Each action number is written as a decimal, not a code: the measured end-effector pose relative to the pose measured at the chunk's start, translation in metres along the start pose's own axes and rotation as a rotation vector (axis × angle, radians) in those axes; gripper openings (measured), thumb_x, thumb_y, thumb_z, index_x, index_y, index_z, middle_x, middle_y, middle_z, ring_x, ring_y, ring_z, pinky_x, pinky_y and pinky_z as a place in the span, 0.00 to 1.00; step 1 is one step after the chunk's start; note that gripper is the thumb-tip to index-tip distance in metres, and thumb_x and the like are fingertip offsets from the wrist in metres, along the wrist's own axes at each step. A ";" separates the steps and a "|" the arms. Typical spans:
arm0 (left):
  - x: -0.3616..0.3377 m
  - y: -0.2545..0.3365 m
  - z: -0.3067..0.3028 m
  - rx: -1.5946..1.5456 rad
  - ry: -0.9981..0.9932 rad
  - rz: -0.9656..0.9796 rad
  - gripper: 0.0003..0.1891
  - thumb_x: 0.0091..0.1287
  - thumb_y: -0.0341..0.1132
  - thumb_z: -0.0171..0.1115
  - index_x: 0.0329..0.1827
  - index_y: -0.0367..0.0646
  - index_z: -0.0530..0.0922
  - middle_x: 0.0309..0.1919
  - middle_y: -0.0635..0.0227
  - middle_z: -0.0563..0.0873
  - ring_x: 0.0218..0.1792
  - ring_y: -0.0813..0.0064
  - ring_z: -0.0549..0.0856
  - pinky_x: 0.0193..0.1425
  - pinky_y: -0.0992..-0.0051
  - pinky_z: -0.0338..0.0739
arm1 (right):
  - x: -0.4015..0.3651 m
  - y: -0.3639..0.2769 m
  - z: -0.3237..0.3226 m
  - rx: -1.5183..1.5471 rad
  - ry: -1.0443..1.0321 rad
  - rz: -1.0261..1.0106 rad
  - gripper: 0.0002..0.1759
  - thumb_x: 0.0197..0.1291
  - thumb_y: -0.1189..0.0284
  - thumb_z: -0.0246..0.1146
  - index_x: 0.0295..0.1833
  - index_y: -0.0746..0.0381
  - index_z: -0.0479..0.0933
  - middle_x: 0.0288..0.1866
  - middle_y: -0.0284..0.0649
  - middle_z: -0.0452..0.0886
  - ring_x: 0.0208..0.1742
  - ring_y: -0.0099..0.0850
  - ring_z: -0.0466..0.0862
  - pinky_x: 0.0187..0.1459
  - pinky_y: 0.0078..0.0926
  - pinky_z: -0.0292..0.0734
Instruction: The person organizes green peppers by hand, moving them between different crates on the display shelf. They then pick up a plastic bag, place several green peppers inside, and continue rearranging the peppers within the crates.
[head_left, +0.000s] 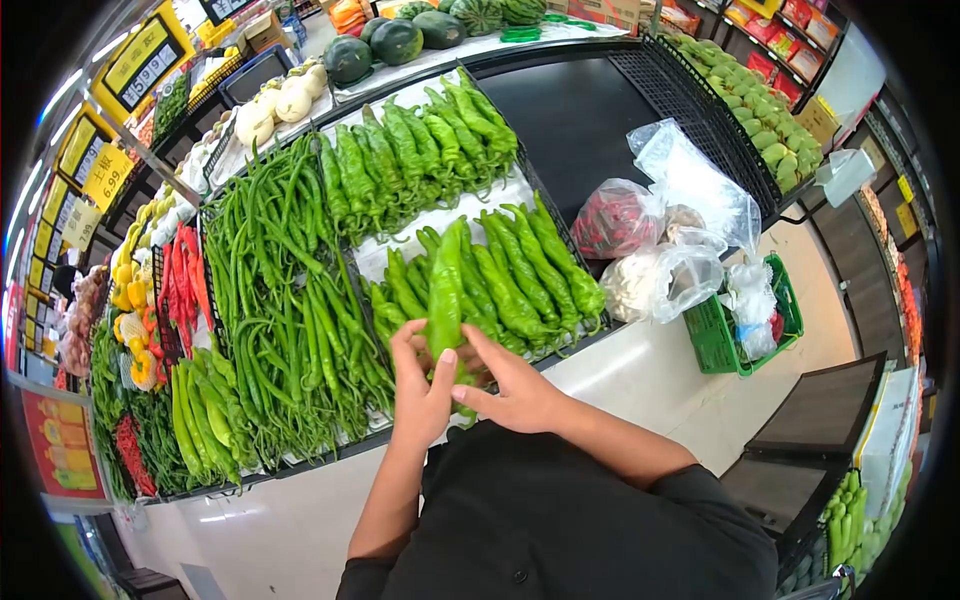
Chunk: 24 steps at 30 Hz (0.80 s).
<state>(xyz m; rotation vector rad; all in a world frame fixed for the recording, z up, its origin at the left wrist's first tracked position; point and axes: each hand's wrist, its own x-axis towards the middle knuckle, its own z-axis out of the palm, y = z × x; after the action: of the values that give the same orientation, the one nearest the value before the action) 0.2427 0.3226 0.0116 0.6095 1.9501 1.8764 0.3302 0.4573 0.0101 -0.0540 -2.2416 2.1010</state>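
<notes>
A long green pepper (446, 290) stands upright in front of my chest, its lower part between my two hands. My left hand (420, 385) is closed around it, thumb across the near side. From the other side my right hand (512, 385) grips the lower part, its thumb near my left thumb and its fingers partly hidden behind. Just beyond my hands lie rows of similar green peppers (515, 290) on white lining. Another row of green peppers (410, 150) is arranged farther back in the display.
Thin green chilies (280, 300) fill the left section, beside red chilies (185, 285). Filled plastic bags (615, 220) rest on the black display surface (560, 120) at right. Below them a green basket (705, 340) stands on the floor. Watermelons (395, 40) sit at the back.
</notes>
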 end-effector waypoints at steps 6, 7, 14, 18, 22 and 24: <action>0.018 -0.018 0.035 0.328 -0.097 0.180 0.24 0.78 0.34 0.48 0.75 0.37 0.59 0.52 0.62 0.72 0.45 0.76 0.76 0.47 0.76 0.76 | -0.008 0.029 -0.056 0.139 0.046 -0.024 0.50 0.65 0.72 0.68 0.82 0.71 0.42 0.69 0.48 0.70 0.65 0.33 0.75 0.65 0.32 0.71; 0.015 0.005 0.044 0.124 -0.102 0.039 0.25 0.79 0.34 0.48 0.75 0.37 0.58 0.55 0.62 0.72 0.45 0.76 0.77 0.46 0.76 0.76 | -0.005 0.020 -0.067 0.143 0.056 0.010 0.51 0.64 0.77 0.68 0.82 0.70 0.41 0.72 0.50 0.68 0.70 0.33 0.72 0.69 0.32 0.66; -0.007 0.007 0.031 0.182 -0.012 -0.042 0.24 0.75 0.28 0.54 0.73 0.39 0.63 0.58 0.60 0.73 0.45 0.74 0.80 0.46 0.75 0.77 | 0.112 0.024 -0.149 0.141 0.211 -0.325 0.40 0.67 0.79 0.59 0.80 0.73 0.49 0.73 0.50 0.69 0.72 0.34 0.72 0.71 0.31 0.65; -0.037 -0.006 0.008 0.149 0.118 -0.094 0.20 0.72 0.26 0.56 0.67 0.37 0.70 0.53 0.63 0.78 0.44 0.78 0.81 0.48 0.75 0.77 | 0.161 0.010 -0.181 0.213 0.149 -0.261 0.38 0.65 0.81 0.59 0.79 0.72 0.54 0.70 0.46 0.74 0.66 0.28 0.76 0.67 0.26 0.69; -0.064 -0.020 -0.013 0.187 0.201 -0.180 0.19 0.73 0.26 0.55 0.67 0.38 0.71 0.51 0.66 0.80 0.44 0.77 0.81 0.48 0.76 0.77 | 0.214 0.009 -0.192 0.174 0.166 -0.202 0.37 0.65 0.83 0.57 0.79 0.73 0.54 0.70 0.46 0.73 0.66 0.29 0.76 0.67 0.26 0.69; -0.075 -0.020 -0.018 0.202 0.242 -0.219 0.19 0.72 0.26 0.57 0.66 0.37 0.72 0.49 0.65 0.81 0.44 0.77 0.81 0.50 0.75 0.77 | 0.227 0.011 -0.193 0.196 0.129 -0.221 0.39 0.66 0.82 0.58 0.80 0.72 0.51 0.70 0.47 0.74 0.65 0.30 0.77 0.66 0.26 0.70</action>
<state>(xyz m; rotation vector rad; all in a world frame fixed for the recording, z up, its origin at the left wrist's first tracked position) 0.2950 0.2666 -0.0104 0.2163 2.2755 1.6973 0.1182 0.6664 0.0177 0.0642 -1.8672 2.1182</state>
